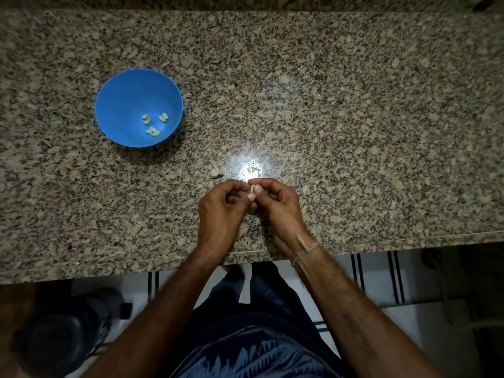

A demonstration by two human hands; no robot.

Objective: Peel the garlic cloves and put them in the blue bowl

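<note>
A blue bowl (122, 91) stands on the granite counter at the left, with several pale peeled cloves (154, 123) lying in its bottom. Near the counter's front edge, my left hand (222, 211) and my right hand (275, 205) meet fingertip to fingertip. A small pale garlic clove (252, 188) is pinched between the thumbs and fingers of both hands, mostly hidden by them. Just beyond the hands, unpeeled garlic (215, 171) lies on the counter, with bits of skin (254, 170) in a bright glare spot.
The speckled granite counter (354, 118) stretches wide to the right and back. Its front edge (409, 237) runs just behind my wrists. Below it are a tiled floor and a dark round object (68, 331) at lower left.
</note>
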